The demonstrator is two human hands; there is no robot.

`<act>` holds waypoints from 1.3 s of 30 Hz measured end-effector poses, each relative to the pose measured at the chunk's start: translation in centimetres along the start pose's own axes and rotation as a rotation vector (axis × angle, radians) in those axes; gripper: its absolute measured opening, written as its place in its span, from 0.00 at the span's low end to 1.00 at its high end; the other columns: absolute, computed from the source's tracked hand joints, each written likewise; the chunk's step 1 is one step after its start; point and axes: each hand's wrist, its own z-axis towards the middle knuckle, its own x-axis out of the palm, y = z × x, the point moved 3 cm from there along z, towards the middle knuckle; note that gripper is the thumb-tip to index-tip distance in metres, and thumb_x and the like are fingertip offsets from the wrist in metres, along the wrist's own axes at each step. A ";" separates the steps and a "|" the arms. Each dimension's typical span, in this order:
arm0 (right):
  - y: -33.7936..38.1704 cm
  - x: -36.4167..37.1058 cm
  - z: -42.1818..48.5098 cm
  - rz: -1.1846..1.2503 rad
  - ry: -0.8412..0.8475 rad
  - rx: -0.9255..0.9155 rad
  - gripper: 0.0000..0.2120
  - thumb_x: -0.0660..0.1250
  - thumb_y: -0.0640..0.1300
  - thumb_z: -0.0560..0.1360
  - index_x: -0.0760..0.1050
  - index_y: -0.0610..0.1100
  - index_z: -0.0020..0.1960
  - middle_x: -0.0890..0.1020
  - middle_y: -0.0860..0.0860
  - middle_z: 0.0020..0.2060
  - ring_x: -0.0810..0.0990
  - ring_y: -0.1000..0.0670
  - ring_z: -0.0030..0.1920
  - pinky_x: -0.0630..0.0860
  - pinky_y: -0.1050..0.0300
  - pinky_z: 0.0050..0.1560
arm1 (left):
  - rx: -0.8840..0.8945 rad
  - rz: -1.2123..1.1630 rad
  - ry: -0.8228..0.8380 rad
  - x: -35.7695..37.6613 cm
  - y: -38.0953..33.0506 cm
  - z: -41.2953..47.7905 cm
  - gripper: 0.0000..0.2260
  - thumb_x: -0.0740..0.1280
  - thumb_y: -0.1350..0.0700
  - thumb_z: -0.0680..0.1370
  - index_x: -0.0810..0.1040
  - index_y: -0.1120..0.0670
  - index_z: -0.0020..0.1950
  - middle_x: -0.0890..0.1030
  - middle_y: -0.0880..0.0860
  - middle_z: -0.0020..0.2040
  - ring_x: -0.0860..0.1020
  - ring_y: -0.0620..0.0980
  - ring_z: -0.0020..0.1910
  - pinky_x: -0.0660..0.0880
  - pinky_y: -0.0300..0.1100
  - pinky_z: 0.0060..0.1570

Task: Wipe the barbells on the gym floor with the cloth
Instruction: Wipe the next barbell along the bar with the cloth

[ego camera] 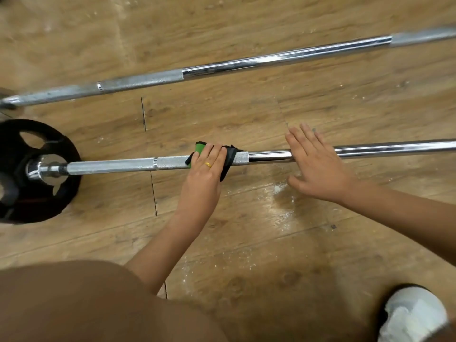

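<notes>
Two chrome barbells lie on the wooden gym floor. The near barbell (138, 165) runs left to right, with a black weight plate (14, 193) on its left end. The far barbell (246, 61) lies behind it, angled up to the right. My left hand (204, 174), wearing a gold ring, grips a green and black cloth (228, 161) wrapped round the knurled part of the near bar. My right hand (318, 164) lies flat with straight fingers across the smooth part of the same bar, to the right of the cloth.
White dust (281, 191) speckles the floor boards below the near bar. My knee in brown fabric (86, 304) fills the lower left, and a white shoe (414, 314) is at the lower right. Bare floor lies between the two bars.
</notes>
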 end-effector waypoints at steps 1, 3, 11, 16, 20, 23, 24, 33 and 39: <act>0.1 0.0 -0.1 -0.005 0.001 0.004 0.45 0.54 0.59 0.70 0.52 0.36 0.81 0.55 0.39 0.80 0.48 0.41 0.81 0.51 0.39 0.79 | 0.002 0.001 0.001 0.0 0.0 -0.1 0.28 0.66 0.75 0.72 0.71 0.64 0.72 0.72 0.61 0.73 0.69 0.62 0.73 0.61 0.59 0.73; 0.1 -0.1 -0.3 -0.015 -0.008 -0.008 0.44 0.54 0.59 0.71 0.51 0.37 0.81 0.55 0.39 0.80 0.48 0.41 0.81 0.51 0.40 0.79 | -0.004 -0.002 0.002 0.0 -0.1 -0.4 0.28 0.65 0.74 0.72 0.71 0.64 0.73 0.72 0.61 0.73 0.68 0.62 0.74 0.59 0.59 0.74; -0.6 0.1 -0.2 0.005 -0.027 -0.088 0.44 0.54 0.59 0.71 0.52 0.36 0.80 0.56 0.40 0.80 0.50 0.42 0.81 0.49 0.44 0.79 | 0.178 0.007 0.007 0.7 -0.8 0.6 0.32 0.66 0.79 0.69 0.70 0.65 0.73 0.72 0.62 0.74 0.66 0.61 0.75 0.55 0.58 0.74; -0.4 0.3 -0.1 0.015 -0.056 -0.066 0.44 0.52 0.60 0.72 0.51 0.36 0.81 0.55 0.40 0.80 0.47 0.43 0.81 0.49 0.43 0.80 | 0.320 -0.013 -0.017 2.3 -2.9 1.5 0.31 0.66 0.78 0.71 0.70 0.64 0.74 0.71 0.61 0.74 0.67 0.60 0.75 0.58 0.56 0.75; -0.3 0.1 0.0 0.022 -0.053 -0.059 0.43 0.53 0.59 0.72 0.52 0.36 0.81 0.56 0.40 0.80 0.48 0.43 0.81 0.49 0.43 0.80 | 0.309 -0.022 0.007 2.1 -1.7 1.6 0.32 0.66 0.78 0.72 0.69 0.62 0.75 0.71 0.59 0.75 0.67 0.58 0.75 0.63 0.55 0.75; -0.7 0.1 0.0 0.006 -0.032 -0.079 0.44 0.54 0.59 0.72 0.51 0.37 0.81 0.55 0.40 0.80 0.47 0.43 0.81 0.48 0.44 0.80 | 0.239 -0.029 0.014 1.9 -1.6 1.8 0.32 0.67 0.77 0.72 0.70 0.61 0.74 0.72 0.58 0.73 0.69 0.57 0.73 0.66 0.56 0.73; -0.7 0.1 0.0 0.006 -0.022 -0.084 0.45 0.53 0.59 0.71 0.50 0.37 0.81 0.55 0.40 0.80 0.47 0.43 0.81 0.47 0.44 0.80 | 0.211 -0.031 0.011 1.8 -1.4 1.7 0.31 0.66 0.77 0.72 0.70 0.61 0.74 0.73 0.59 0.73 0.69 0.57 0.73 0.67 0.58 0.72; 0.2 -0.4 -0.3 0.048 0.021 -0.019 0.46 0.56 0.58 0.71 0.45 0.38 0.82 0.49 0.42 0.81 0.40 0.45 0.81 0.38 0.48 0.80 | 0.168 -0.020 0.053 1.4 -3.2 1.8 0.30 0.67 0.77 0.68 0.74 0.65 0.70 0.76 0.63 0.69 0.74 0.63 0.69 0.69 0.65 0.68; 0.5 -0.7 -1.1 0.054 0.049 -0.011 0.47 0.54 0.59 0.70 0.40 0.39 0.81 0.44 0.43 0.81 0.36 0.46 0.80 0.35 0.49 0.79 | 0.109 -0.045 0.041 0.7 -1.5 0.5 0.26 0.65 0.74 0.72 0.74 0.63 0.71 0.76 0.61 0.70 0.73 0.61 0.70 0.68 0.61 0.70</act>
